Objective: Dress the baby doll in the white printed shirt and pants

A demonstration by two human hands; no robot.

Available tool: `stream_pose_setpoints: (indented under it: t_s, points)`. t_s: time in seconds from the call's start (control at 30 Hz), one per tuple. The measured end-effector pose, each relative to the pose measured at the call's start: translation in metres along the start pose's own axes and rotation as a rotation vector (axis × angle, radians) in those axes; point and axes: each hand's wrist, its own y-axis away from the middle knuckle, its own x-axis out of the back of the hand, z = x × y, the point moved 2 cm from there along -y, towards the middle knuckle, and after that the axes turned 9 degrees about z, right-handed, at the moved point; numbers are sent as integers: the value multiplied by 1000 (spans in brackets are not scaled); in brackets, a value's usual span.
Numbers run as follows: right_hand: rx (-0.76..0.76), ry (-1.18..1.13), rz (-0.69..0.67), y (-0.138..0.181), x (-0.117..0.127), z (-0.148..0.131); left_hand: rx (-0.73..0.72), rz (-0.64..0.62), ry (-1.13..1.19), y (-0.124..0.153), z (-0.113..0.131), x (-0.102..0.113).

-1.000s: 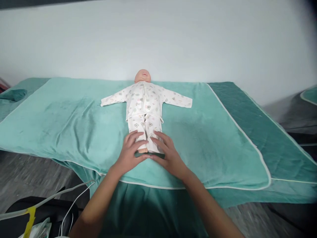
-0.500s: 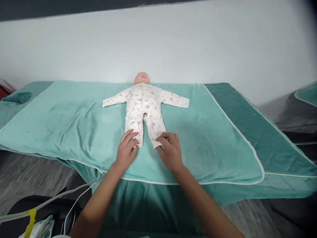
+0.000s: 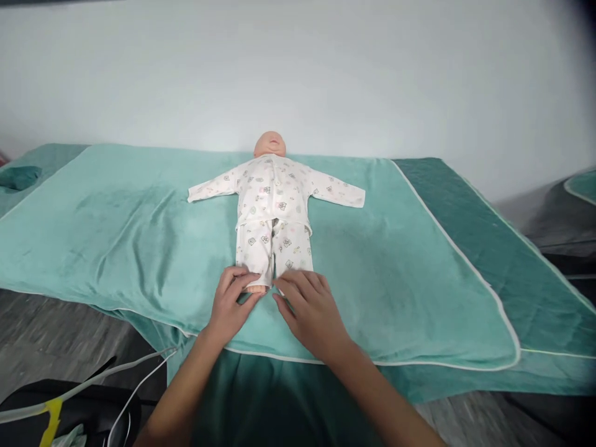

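Observation:
A baby doll point(image 3: 270, 144) lies on its back, arms spread, in a white printed long-sleeved top point(image 3: 272, 189) and matching trousers point(image 3: 254, 248). My left hand point(image 3: 229, 301) is closed about the bottom of the trouser leg on the left, fingers on the cloth and thumb by the toes point(image 3: 256, 288) that show below the cuff. At the other trouser leg, my right hand point(image 3: 314, 313) has its fingers curled over the lower end, with the thumb a little apart from the index finger. That hand hides the cuff and foot there.
Under the doll is a light green blanket point(image 3: 372, 267) with white edging, over a darker green cover point(image 3: 488, 248). A white wall point(image 3: 298, 74) rises behind. At the lower left are a pale tube point(image 3: 97, 375) with yellow tape point(image 3: 53, 416) and a black object point(image 3: 28, 397).
The doll's legs have come closer together and lie straighter. Toes now show at the left cuff. Both hands sit lower in view, the right one further over its trouser leg; the camera view has shifted.

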Motion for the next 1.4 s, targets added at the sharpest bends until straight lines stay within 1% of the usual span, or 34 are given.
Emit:
stream_pose_setpoints:
  t_s: [0.07, 0.17, 0.27, 0.33, 0.43, 0.57, 0.67, 0.8, 0.87, 0.97, 1.03, 1.07, 1.13, 1.2, 1.27, 1.33, 1.37, 1.4]
  points:
    - [-35, 78, -53, -12, -12, 0, 22, -24, 43, -5, -2, -1]
    - [-57, 124, -113, -25, -27, 1, 45, -61, 66, -8, -4, 1]
    - [-69, 110, -89, -29, -34, 3, 34, -126, 85, -9, -4, 4]
    - [-88, 59, -55, -27, -33, 4, 24, -142, 90, -11, -3, 6]
    - [-99, -43, -25, -22, -30, 0, 15, -107, 68, -14, -4, 8]
    - [-34, -83, -10, -16, -27, -10, 40, -53, 21, -15, -10, 11]
    - [-9, -75, -26, -11, -27, -13, 23, -21, 1, -5, -14, 13]
    - [21, -133, -80, -1, -23, -12, -40, 13, -62, 15, -14, 14]
    - [10, -154, -34, 7, -18, -9, -79, -13, -107, 22, -12, 14]
    - [-127, -141, 146, 20, -10, 1, -108, -45, -122, 25, -7, 15]
    - [-202, -151, 236, 29, -8, 8, -80, -38, -81, 24, -4, 18]
    - [-212, -169, 254, 33, -7, 10, -57, -38, -48, 23, -3, 20]
    - [-195, -211, 253, 37, -4, 13, 3, -51, 24, 21, -3, 23]
    - [-139, -236, 215, 38, 3, 16, 87, -54, 78, 18, -8, 26]
    - [-36, -235, 153, 35, 13, 19, 199, -5, 112, 10, -17, 27]
    - [35, -222, 125, 26, 25, 27, 327, 85, 153, -2, -29, 24]
    - [23, -220, 138, 19, 29, 33, 389, 127, 183, -10, -36, 20]
    - [-34, -226, 170, 9, 31, 42, 447, 161, 220, -20, -43, 15]
